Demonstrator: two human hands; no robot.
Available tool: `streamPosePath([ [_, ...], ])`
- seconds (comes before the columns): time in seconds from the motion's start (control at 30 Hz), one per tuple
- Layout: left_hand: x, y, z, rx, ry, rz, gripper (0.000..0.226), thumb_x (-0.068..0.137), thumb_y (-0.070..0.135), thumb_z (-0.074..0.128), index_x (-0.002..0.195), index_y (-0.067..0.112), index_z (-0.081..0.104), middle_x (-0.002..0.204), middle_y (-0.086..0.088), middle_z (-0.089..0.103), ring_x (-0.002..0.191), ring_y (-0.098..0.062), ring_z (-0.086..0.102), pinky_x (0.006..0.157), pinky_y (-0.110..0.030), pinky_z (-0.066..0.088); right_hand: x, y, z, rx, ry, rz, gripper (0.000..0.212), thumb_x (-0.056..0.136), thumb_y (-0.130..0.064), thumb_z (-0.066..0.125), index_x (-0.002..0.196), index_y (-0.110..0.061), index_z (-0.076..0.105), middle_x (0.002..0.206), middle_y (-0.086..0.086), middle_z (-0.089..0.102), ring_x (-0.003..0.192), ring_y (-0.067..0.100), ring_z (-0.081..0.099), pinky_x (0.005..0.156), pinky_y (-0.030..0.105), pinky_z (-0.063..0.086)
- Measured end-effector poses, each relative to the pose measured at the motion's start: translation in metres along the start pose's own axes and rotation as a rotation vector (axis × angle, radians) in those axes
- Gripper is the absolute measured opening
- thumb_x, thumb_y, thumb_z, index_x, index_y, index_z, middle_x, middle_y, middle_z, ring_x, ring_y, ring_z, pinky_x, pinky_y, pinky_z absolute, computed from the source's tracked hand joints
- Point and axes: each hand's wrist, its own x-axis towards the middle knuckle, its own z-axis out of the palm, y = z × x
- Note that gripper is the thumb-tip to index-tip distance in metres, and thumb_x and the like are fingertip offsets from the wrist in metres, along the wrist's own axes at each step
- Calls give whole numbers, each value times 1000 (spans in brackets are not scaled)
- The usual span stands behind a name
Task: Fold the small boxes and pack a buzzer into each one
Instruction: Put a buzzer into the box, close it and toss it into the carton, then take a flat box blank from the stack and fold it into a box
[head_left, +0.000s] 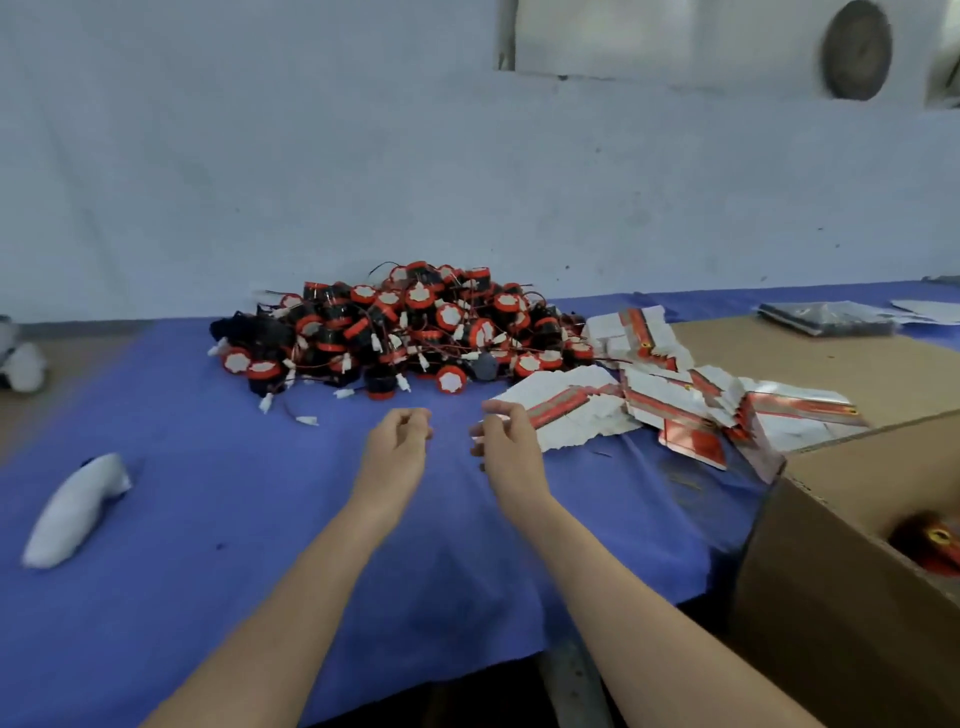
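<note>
We work at a table under a blue cloth (208, 519), pushed against a pale wall (363, 182). The cloth's near edge runs below our forearms, and its left edge gives way to bare wood far to the left of our hands.

Our left hand (397, 441) and right hand (506, 441) hover side by side over the middle of the cloth, near each other but apart. The fingers of both are loosely curled and we see nothing held in either, though the picture is blurred. Bare cloth lies around and below them, widest to the left, where only a white object (72, 509) lies, well apart.

Straight beyond the hands sits the heap of buzzers (410, 327), backed up to the wall. Their round red-and-white faces point every way, and wires with white plugs trail out toward the left hand.

The flat boxes (649, 405) start just beside the right hand's fingers and sprawl away to the right. The long axis of the spread runs left to right, with red bands slanting along it. Past them a carton (831, 571) closes off the right side, its near wall well to the right of our right forearm, with something red (930, 540) blurred inside.
</note>
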Motion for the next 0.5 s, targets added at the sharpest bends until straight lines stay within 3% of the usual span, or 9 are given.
streamPosePath([
  [0.07,11,-19,-14,79,28,-4,16,106,29,43,108,26,58,103,3,62,84,-13,58,74,-32,50,5,6,16,-74,-55,-27,22,107,-18,40,125,-23,52,84,5,57,70,18,49,53,25,39],
  [0.13,23,-32,-24,159,48,1,16,105,26,43,116,26,54,106,7,60,83,-6,57,62,-20,44,17,15,29,-149,-97,-54,23,106,-20,41,126,-26,51,78,5,52,55,10,43,47,23,35],
  [0.2,35,-42,-30,251,50,8,17,104,26,41,118,29,52,102,11,58,73,-4,55,51,-13,39,29,26,36,-238,-107,-89,21,106,-21,41,123,-29,49,91,-3,57,53,6,43,48,21,37],
  [0.27,49,-48,-31,345,46,37,19,105,27,40,120,29,51,99,13,58,69,-6,56,51,-19,39,43,32,42,-314,-119,-109,18,106,-22,41,120,-31,47,109,-6,54,68,8,52,56,25,44],
  [0.4,80,-59,-28,537,64,75,27,104,26,39,128,24,50,79,11,56,65,-12,56,53,-31,37,71,40,49,-429,-145,-153,22,104,-18,41,124,-28,47,117,-8,42,85,10,54,76,39,51],
  [0.5,92,-78,-27,635,71,67,29,105,25,38,131,21,49,66,4,53,56,-16,47,48,-32,29,98,45,51,-484,-126,-157,26,104,-17,42,128,-24,48,121,-4,40,84,25,60,74,45,53],
])
